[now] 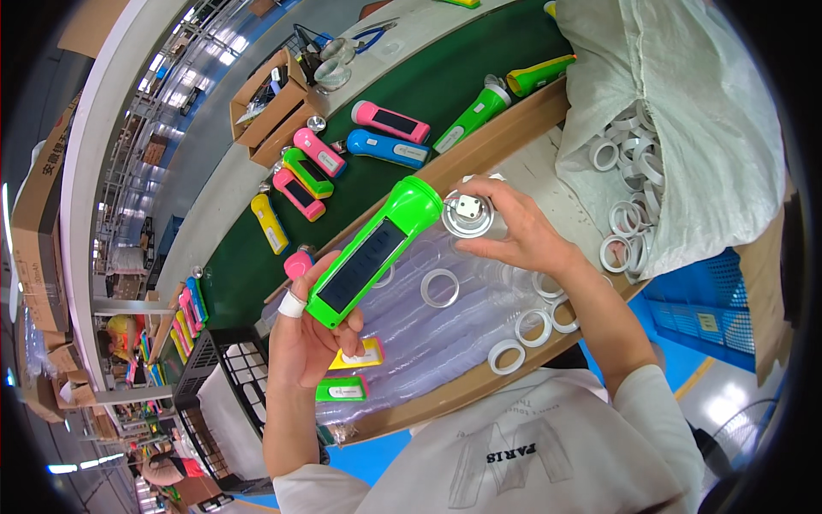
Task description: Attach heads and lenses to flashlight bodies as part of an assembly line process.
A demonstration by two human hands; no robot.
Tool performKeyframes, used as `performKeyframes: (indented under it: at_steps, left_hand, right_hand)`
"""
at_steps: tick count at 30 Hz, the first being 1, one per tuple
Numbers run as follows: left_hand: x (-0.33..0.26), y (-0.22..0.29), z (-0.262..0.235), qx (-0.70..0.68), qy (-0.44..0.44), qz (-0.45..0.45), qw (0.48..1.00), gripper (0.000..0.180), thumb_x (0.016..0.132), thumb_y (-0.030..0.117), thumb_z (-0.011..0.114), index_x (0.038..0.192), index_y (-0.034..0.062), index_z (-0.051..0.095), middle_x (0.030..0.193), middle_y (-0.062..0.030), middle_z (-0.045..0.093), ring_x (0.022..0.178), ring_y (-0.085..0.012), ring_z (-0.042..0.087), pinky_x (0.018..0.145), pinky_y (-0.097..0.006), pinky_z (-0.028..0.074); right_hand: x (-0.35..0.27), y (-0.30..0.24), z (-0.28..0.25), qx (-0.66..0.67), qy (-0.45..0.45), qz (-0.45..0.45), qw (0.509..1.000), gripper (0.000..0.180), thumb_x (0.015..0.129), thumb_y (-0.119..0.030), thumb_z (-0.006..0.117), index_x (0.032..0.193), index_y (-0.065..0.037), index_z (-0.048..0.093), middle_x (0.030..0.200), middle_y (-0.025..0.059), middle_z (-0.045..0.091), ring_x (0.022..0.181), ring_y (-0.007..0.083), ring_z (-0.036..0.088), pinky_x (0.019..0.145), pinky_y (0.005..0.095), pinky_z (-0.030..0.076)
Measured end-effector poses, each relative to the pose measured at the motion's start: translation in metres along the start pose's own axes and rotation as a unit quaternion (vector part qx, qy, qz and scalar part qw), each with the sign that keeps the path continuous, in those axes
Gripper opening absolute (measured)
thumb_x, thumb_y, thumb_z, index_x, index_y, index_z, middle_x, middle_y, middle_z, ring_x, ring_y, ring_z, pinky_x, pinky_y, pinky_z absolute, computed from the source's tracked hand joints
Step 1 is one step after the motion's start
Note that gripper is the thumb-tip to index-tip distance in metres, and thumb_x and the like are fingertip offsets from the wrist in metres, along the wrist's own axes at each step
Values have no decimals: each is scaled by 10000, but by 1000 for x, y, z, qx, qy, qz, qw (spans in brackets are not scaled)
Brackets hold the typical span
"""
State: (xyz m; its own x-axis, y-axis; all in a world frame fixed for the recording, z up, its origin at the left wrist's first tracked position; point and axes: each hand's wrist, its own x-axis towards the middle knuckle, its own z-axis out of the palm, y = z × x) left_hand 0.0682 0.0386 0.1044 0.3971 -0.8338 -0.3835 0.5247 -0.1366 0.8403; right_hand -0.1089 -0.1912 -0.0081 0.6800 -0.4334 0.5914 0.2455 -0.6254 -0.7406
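My left hand [300, 347], with white tape round a finger, is closed round the lower end of a bright green flashlight [409, 208]. A dark solar panel faces up on its body, and its wide head points to the upper right. Close to that head, my right hand [533, 230] grips a silvery lamp reflector [462, 224] with a small white part at its centre. Whether a wire joins the two, I cannot make out. Below my hands lie a white ring [439, 288], a yellow flashlight [364, 353] and another green flashlight [342, 389], on clear plastic.
Pink, blue, yellow and green flashlights lie on the green conveyor belt [257, 193] beyond. A pale woven sack [693, 77] of white rings stands at the right, above a blue crate [698, 300]. A cardboard box [267, 107] and a black crate [201, 385] are at the left.
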Motion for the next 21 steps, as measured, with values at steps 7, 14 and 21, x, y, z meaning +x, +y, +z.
performKeyframes:
  at_steps: [7,14,21]
  left_hand:
    - [-15,18,-14,327,-55,132,934,450,934,210,541,1330,2,495,1027,-123,624,737,-197,635,635,-283,525]
    - [-11,22,14,603,-181,179,756,532,777,91,661,1289,19,535,936,-164,613,847,-294,616,771,-347,471]
    - [-6,-34,-13,307,-184,16,934,611,754,78,723,1325,6,521,1246,-87,592,1106,-146,560,944,-295,442]
  right_hand:
    - [6,-19,-10,-50,-62,5,997,522,702,-116,796,1139,-39,521,1068,157,628,957,330,628,831,382,514]
    - [13,-64,-30,-128,-268,27,955,778,684,-209,820,1329,-21,427,1047,177,612,919,356,624,801,413,503]
    - [-12,-70,-10,20,-127,-96,987,735,721,-332,806,1294,-32,456,1201,189,520,1126,383,498,904,449,451]
